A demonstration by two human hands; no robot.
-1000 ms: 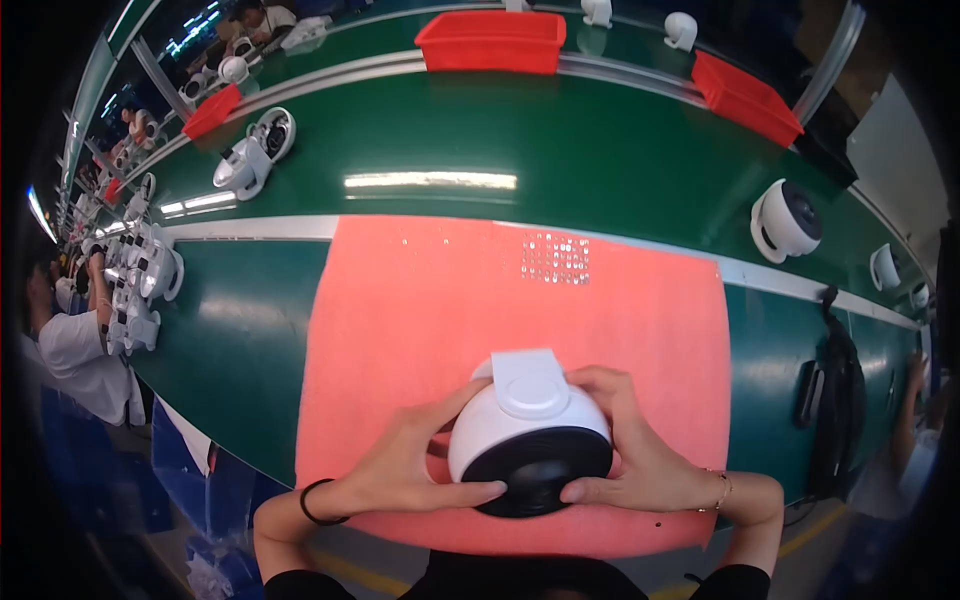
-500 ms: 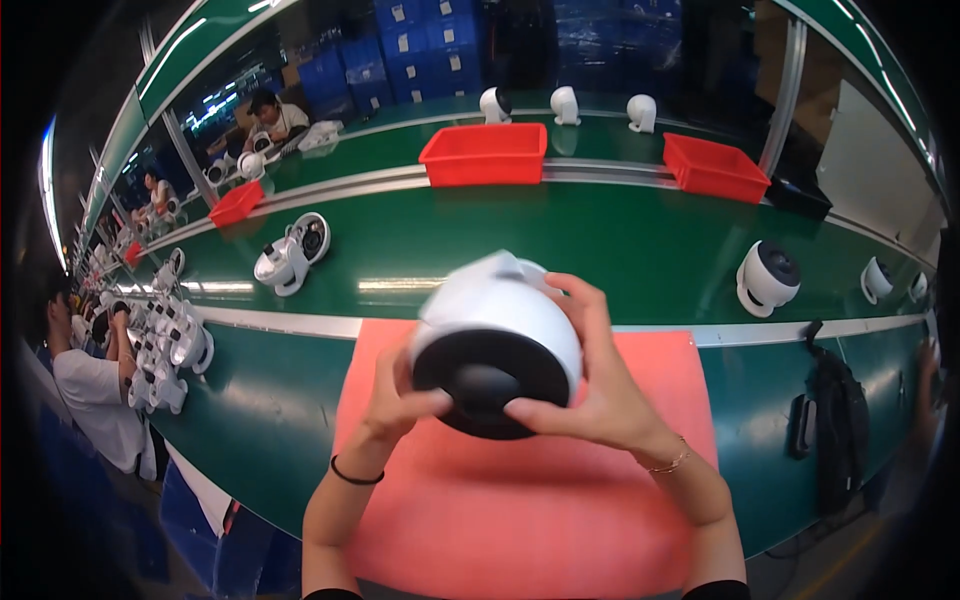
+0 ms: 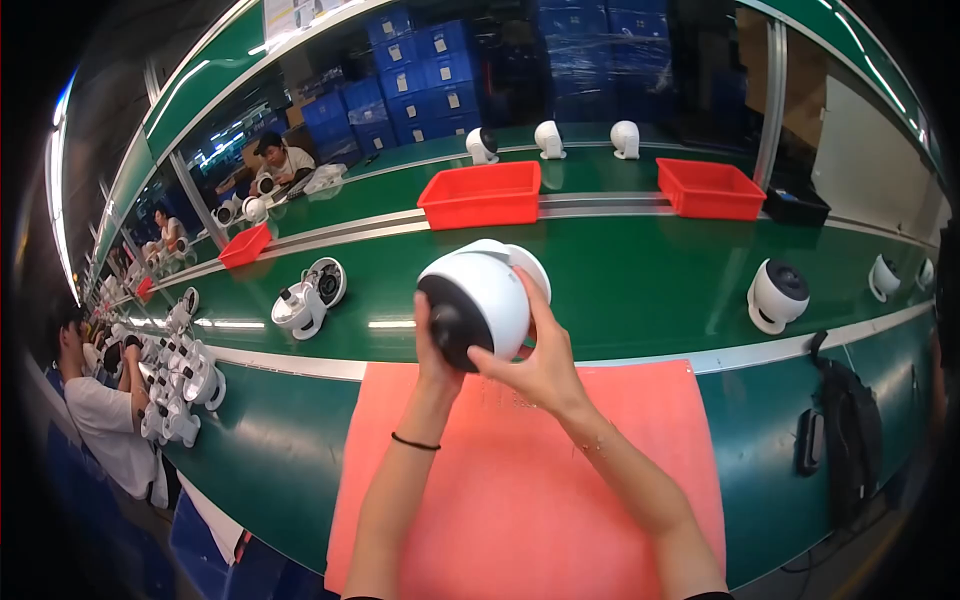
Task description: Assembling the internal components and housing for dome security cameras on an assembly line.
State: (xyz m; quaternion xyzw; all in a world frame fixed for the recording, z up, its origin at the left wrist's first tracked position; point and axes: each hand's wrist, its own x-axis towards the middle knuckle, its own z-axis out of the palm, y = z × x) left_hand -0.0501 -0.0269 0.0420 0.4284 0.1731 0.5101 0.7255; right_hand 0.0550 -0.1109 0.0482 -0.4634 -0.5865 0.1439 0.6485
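With the white globe-shaped device [image 3: 502, 290] as the clock's centre, you are gripping it between both hands above the far edge of the pink mat [image 3: 530, 490], its black front [image 3: 450, 325] turned toward eight o'clock. Your left hand [image 3: 438, 358] is closed around the lower left edge, and its far fingers are hidden. Your right hand [image 3: 540, 358] grips the other side, thumb on the black front; the device hides some of those fingertips. Near twelve o'clock, stacked blue boxes [image 3: 410, 88] carry white labels [image 3: 453, 101] too small to read. A printed sheet [image 3: 298, 14] at eleven o'clock is cut off by the upper edge. Between three and four o'clock, a dark bag [image 3: 850, 430] blurs into shadow.
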